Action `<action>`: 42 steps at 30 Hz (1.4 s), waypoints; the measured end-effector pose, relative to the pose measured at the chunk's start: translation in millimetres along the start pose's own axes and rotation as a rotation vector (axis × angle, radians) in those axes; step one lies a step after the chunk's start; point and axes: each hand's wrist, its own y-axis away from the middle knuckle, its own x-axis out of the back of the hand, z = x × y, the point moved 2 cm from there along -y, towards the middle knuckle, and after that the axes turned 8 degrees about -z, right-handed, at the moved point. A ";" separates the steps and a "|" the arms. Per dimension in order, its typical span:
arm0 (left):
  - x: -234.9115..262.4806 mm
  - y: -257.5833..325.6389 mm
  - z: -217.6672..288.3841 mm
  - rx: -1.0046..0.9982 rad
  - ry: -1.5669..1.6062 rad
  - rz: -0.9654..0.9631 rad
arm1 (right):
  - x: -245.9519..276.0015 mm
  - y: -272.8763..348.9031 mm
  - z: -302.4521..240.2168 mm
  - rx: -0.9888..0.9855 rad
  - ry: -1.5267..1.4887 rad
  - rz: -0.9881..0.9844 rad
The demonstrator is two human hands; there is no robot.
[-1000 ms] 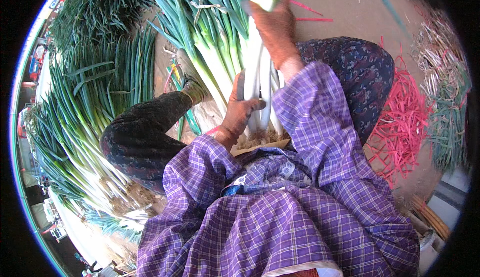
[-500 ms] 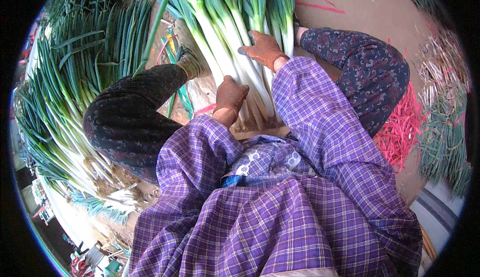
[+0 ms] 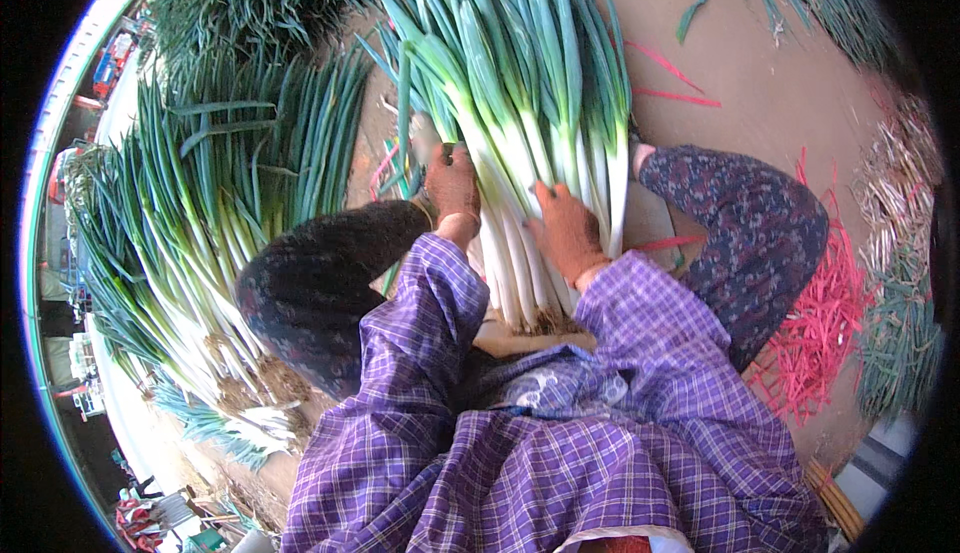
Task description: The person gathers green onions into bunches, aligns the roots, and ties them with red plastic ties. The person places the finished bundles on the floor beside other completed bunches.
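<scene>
I've got 1 view: L head cam, wide fisheye, looking down from close above the shirt [image 3: 560, 463], w/ L hand [image 3: 452, 187] & R hand [image 3: 570, 233] nr mid-frame, floor [image 3: 745, 118] beyond.

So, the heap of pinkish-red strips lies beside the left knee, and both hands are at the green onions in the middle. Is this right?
Not the left knee: in the head view, the heap of pinkish-red strips lies beside the right knee. The left hand and right hand are indeed at the green onions.
</scene>
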 end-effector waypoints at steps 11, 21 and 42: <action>17.2 -261.0 -11.5 0.009 0.860 -0.505 | -8.7 3.1 2.8 -0.149 -0.267 -0.063; -52.8 -236.8 51.2 -0.539 -0.650 -0.119 | -21.0 -6.1 32.8 -0.077 -0.342 0.078; -17.7 -1.3 18.1 0.430 -0.068 -0.608 | -42.1 33.1 51.7 -0.104 0.048 -0.390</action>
